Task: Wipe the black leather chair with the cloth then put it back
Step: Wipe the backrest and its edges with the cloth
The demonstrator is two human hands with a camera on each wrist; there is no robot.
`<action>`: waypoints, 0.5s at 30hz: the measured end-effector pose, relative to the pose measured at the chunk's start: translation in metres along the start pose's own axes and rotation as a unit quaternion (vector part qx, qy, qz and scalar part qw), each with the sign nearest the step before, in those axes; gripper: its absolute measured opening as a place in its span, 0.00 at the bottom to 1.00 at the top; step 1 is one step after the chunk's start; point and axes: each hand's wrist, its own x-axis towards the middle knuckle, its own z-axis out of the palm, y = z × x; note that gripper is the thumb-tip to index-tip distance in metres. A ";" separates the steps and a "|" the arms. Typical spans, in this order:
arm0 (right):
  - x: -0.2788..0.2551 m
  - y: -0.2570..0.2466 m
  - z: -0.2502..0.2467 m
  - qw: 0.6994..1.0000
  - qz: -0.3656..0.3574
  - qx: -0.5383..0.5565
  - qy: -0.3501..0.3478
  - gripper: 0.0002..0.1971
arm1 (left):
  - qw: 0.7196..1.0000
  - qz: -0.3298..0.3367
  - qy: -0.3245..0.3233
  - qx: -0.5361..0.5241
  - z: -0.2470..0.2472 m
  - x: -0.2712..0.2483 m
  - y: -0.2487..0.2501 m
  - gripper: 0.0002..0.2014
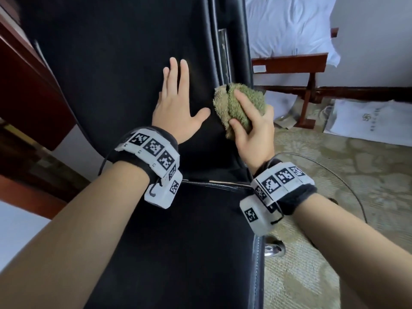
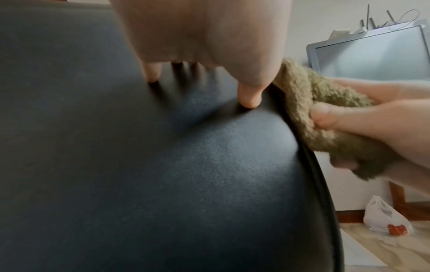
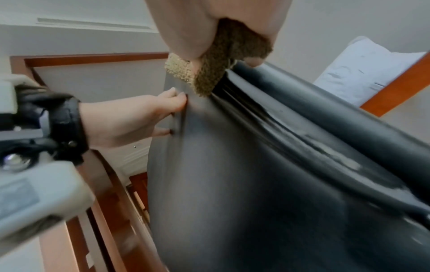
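- Two hands on the black leather chair (image 1: 124, 70), as I read it from the head view.
- My left hand (image 1: 178, 108) lies flat on the chair's backrest, fingers straight and spread, thumb out to the right. The left wrist view shows the fingertips (image 2: 250, 100) pressing into the leather; the hand holds nothing.
- My right hand (image 1: 252, 128) grips a bunched green cloth (image 1: 243, 103): forefinger laid across its top, thumb pinching it from below, the other fingers wrapped behind.
- The cloth sits at the right edge of the backrest, against the piping seam (image 1: 214, 52) between the panel and the side bolster. In the right wrist view the cloth (image 3: 209, 73) touches the leather just at that seam.
- The two hands are near each other; the left thumb is just beside the cloth, and I cannot tell whether they touch.
- The seam trim (image 3: 330, 152) looks worn, with pale flaked patches along it.
- The chair seat (image 1: 178, 241) runs below both wrists, and a chrome part of the base (image 1: 273, 249) shows at its right edge.
- Both wrists carry bands with black and white markers (image 1: 156, 150).
- Surroundings: patterned carpet (image 1: 334, 219) to the right, a bed with white bedding (image 1: 289, 23) and a wooden frame beyond, and dark red wooden furniture (image 1: 33, 85) to the left.
- The left wrist view also shows a grey screen (image 2: 372, 53) and a white plastic bag (image 2: 384, 217) on the floor.
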 end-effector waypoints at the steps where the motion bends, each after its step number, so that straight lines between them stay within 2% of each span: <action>1: -0.007 0.003 -0.003 1.000 0.003 -0.003 -0.013 0.26 | 1.000 0.002 -0.001 0.005 -0.001 0.000 0.000 0.47; 4: -0.044 0.019 -0.021 0.993 0.053 -0.045 -0.094 0.28 | 1.000 -0.001 -0.009 0.023 -0.003 -0.002 0.000 0.46; 6: -0.068 0.035 -0.034 0.977 0.108 -0.101 -0.152 0.28 | 0.999 -0.008 -0.014 0.030 -0.005 -0.003 0.001 0.46; 8: -0.076 0.043 -0.044 0.970 0.128 -0.123 -0.167 0.28 | 0.999 -0.012 -0.015 0.035 -0.006 -0.004 0.003 0.46; 10: -0.062 0.037 -0.051 0.983 0.103 -0.091 -0.120 0.27 | 0.999 -0.016 -0.016 0.037 -0.007 -0.004 0.003 0.46; 13: -0.010 0.010 -0.050 0.997 0.058 -0.048 -0.018 0.24 | 0.999 -0.020 -0.017 0.040 -0.008 -0.004 0.004 0.46; 15: 0.031 -0.010 -0.041 0.997 0.069 -0.025 -0.005 0.23 | 0.999 -0.022 -0.017 0.038 -0.008 -0.004 0.004 0.46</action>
